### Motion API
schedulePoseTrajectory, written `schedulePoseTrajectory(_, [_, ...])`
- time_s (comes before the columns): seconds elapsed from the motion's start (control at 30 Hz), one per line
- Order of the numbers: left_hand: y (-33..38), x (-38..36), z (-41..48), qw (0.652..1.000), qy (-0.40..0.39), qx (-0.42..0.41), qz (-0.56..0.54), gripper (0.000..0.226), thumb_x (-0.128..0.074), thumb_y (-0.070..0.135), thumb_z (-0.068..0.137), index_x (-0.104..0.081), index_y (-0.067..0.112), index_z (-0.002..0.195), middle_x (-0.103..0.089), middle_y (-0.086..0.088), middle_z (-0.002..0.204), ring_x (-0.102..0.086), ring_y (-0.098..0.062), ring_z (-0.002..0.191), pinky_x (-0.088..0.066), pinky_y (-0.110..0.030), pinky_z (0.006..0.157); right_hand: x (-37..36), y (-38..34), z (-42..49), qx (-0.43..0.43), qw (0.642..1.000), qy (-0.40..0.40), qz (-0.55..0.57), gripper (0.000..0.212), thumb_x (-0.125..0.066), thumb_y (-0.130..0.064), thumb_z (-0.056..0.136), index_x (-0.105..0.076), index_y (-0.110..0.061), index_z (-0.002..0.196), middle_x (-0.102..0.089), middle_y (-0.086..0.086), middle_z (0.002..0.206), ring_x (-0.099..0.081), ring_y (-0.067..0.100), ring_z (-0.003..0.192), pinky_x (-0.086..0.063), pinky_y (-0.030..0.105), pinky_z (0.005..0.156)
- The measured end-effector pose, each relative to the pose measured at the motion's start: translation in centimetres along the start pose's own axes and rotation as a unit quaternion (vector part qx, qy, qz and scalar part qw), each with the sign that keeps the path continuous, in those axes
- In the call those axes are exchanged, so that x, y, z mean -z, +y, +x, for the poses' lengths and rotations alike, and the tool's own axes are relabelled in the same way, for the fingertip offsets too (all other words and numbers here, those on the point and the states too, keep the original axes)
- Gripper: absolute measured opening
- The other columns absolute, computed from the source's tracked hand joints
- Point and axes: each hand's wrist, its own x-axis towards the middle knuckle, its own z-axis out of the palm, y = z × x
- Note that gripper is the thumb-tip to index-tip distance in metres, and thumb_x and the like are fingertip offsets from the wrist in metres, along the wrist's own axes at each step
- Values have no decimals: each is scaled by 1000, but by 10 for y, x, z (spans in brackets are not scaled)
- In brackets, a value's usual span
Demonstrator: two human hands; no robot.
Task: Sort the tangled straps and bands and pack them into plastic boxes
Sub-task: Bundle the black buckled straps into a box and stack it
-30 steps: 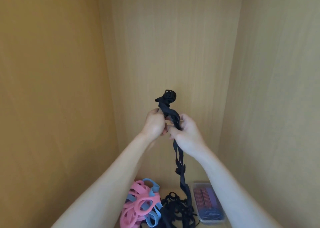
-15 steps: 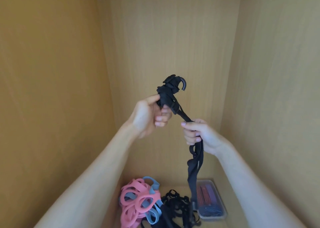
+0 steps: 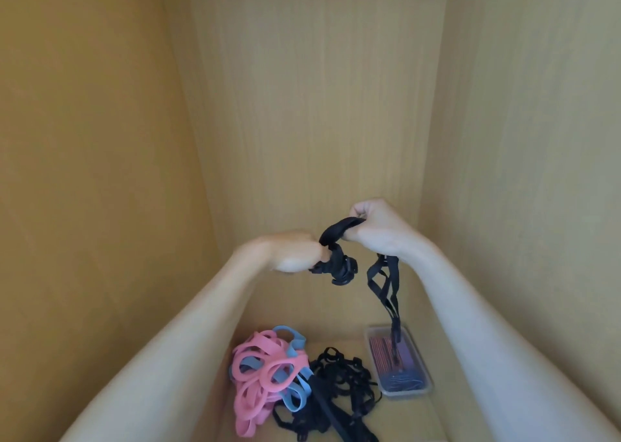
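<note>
I hold a black strap (image 3: 336, 236) in the air with both hands. My left hand (image 3: 295, 251) grips its bunched end, where a black plastic buckle (image 3: 342, 270) hangs just below the fist. My right hand (image 3: 376, 226) grips the strap a short way along, and the loose tail (image 3: 386, 290) dangles from it down over a clear plastic box (image 3: 426, 388). On the wooden floor below lie a heap of pink and blue bands (image 3: 265, 371) and a tangle of black straps (image 3: 339, 388).
Wooden walls close in on the left (image 3: 100, 173), at the back (image 3: 319, 105) and on the right (image 3: 537, 173). The clear box against the right wall holds red-and-dark striped straps.
My left hand has dropped and turned over, so the bunched end with the buckle now hangs below it. My right hand has risen above the left and pulled more strap off the floor.
</note>
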Motion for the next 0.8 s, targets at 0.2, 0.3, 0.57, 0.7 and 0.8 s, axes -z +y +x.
schedulePoseTrajectory(0.2, [-12, -3, 4, 985, 166, 34, 38, 33, -42, 38, 93, -43, 18, 66, -46, 3, 59, -41, -21, 57, -30, -31, 58, -19, -8, -20, 36, 998, -42, 29, 17, -72, -23, 88, -61, -10, 83, -57, -10, 54, -48, 8, 50, -42, 30, 61])
schedulePoseTrajectory(0.3, [-16, -1, 5, 979, 199, 46, -13, 29, -41, 28, 94, -42, 15, 67, -43, -1, 62, -37, -23, 58, -28, -31, 56, -36, -5, -32, 49, 992, -76, 88, 26, -71, -28, 92, -60, -10, 77, -60, -1, 56, -54, 14, 50, -44, 24, 52])
schedulePoseTrajectory(0.57, [-15, 5, -7, 948, 164, 28, -273, 25, -40, 25, 99, -44, 15, 77, -34, 4, 57, -26, -14, 45, -20, -25, 47, -39, 14, -45, 37, 925, -181, 334, 23, -68, -26, 94, -62, -12, 77, -73, 15, 89, -69, 25, 67, -57, 31, 66])
schedulePoseTrajectory(0.7, [-15, 10, -10, 943, 119, 10, -311, 18, -37, 23, 94, -42, 16, 78, -25, 6, 59, -20, -14, 48, -14, -26, 49, -36, 21, -44, 35, 908, -153, 388, 20, -70, -24, 89, -63, -15, 72, -56, 4, 59, -51, 16, 48, -45, 22, 51])
schedulePoseTrajectory(0.8, [-19, 12, -10, 936, 94, -14, -339, 20, -37, 24, 95, -43, 17, 77, -25, 6, 61, -18, -14, 51, -15, -24, 47, -30, 26, -42, 35, 880, -112, 461, 18, -68, -22, 88, -63, -14, 72, -43, -2, 54, -41, 12, 46, -36, 19, 49])
